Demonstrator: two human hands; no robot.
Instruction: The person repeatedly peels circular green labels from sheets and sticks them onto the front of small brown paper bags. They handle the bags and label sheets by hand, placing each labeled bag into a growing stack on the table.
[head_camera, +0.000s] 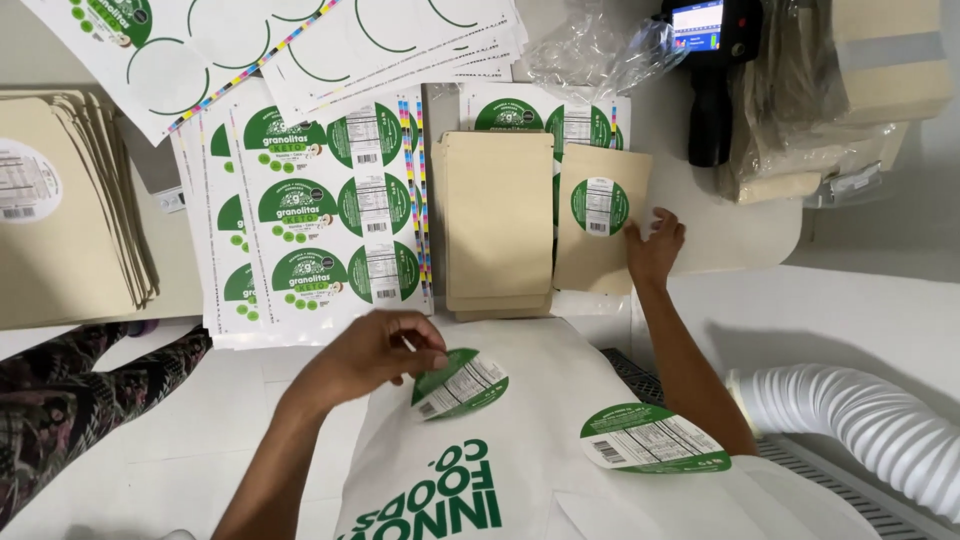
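My left hand (375, 350) pinches a round green and white sticker (458, 384) by its edge, just above my white apron (520, 480). My right hand (655, 245) reaches forward and rests its fingers on the right edge of a tan paper pouch (600, 255) that carries a round green label (600, 207). A second round sticker (652, 439) clings near my right forearm. A stack of plain tan pouches (497, 220) lies between my hands and a sheet of round green stickers (320, 215).
A pile of labelled tan pouches (65, 210) lies at far left. Used sticker sheets (300, 40) overlap at the top. A black handheld device with a screen (712, 60) stands upper right beside bagged pouches (840, 90). A white ribbed hose (860, 420) runs lower right.
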